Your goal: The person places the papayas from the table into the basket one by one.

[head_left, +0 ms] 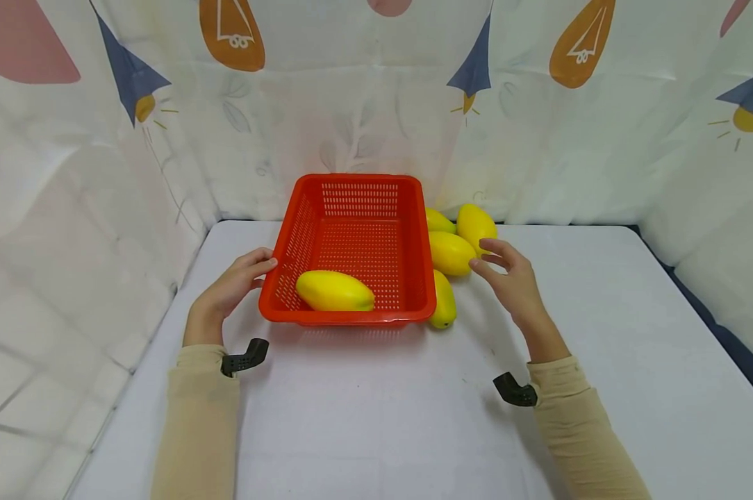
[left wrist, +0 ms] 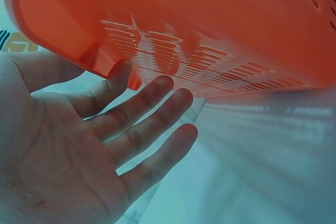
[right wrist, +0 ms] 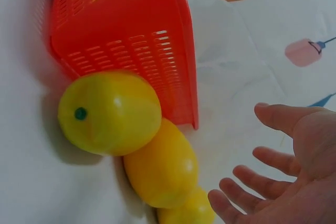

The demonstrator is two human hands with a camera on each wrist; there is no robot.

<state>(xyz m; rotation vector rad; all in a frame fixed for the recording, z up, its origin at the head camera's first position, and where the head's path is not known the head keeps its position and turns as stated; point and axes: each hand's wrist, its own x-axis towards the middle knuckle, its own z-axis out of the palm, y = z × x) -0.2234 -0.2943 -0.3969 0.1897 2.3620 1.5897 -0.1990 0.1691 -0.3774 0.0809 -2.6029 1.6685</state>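
A red plastic basket point(head_left: 358, 317) with slotted walls holds one yellow mango point(head_left: 335, 291) near its front. My left hand point(head_left: 235, 285) is at the basket's left rim; in the left wrist view the rim lies between thumb and index finger, while the other fingers point(left wrist: 176, 142) spread loosely below it. Against the basket's right side lie several more mangoes point(head_left: 450, 253), one with a green stem spot point(right wrist: 80, 113) facing the right wrist camera. My right hand point(head_left: 510, 281) hovers beside this group, fingers parted and holding nothing; whether it touches a mango is unclear.
White cloth covers the table point(head_left: 364, 417). Patterned fabric point(head_left: 376, 125) hangs along the back and both sides, close behind the basket and the rear mangoes. A dark camera point(head_left: 245, 357) is strapped at the left wrist, another camera point(head_left: 515, 390) at the right.
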